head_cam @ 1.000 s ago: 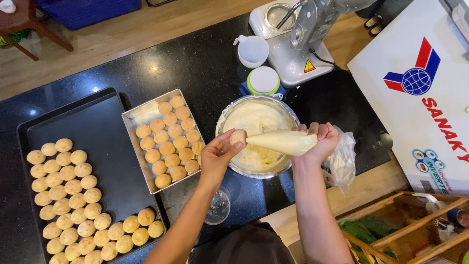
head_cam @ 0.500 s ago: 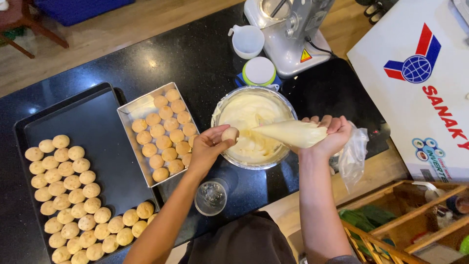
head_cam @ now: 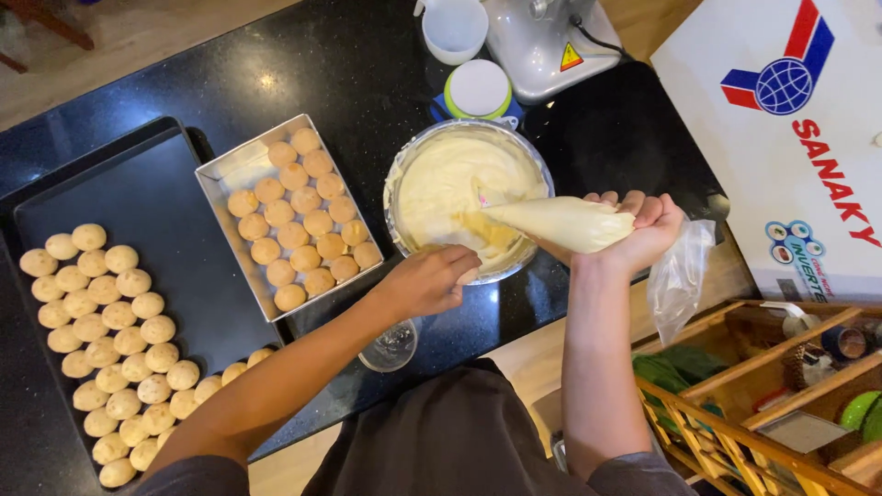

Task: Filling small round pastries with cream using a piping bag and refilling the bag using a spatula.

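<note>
**Left hand drops to the near rim of the cream bowl**

Since half a second ago, the left hand [head_cam: 430, 280] has slid down from the tip of the piping bag [head_cam: 556, 223] to the near edge of the metal bowl [head_cam: 401, 165]. Its fingers are curled in, and I cannot tell if they hold anything. The right hand [head_cam: 643, 230] is just where it was, palm up, with its fingers wrapped around the fat end of the bag. The bag is full of pale cream and lies on its side, with its pointed tip over the bowl. The bowl is full of the same pale cream.

Loose clear plastic [head_cam: 678, 276] hangs down beside the right wrist. A small clear glass [head_cam: 390, 345] stands on the black counter [head_cam: 303, 64] under the left arm.

Left of the bowl sits a square silver pan [head_cam: 230, 170] with rows of little round brown puffs [head_cam: 303, 220]. Further left is a big dark tray [head_cam: 138, 184] with many paler puffs [head_cam: 110, 340].

Behind the bowl stands a round tub with a white lid and a green rim [head_cam: 478, 89], a white cup [head_cam: 454, 28] and a grey mixer base [head_cam: 551, 46] with a small yellow triangle sticker [head_cam: 571, 58]. On the right is a big white box [head_cam: 781, 156] with red letters and a red and blue globe mark. A wooden rack [head_cam: 735, 386] is below it.
</note>
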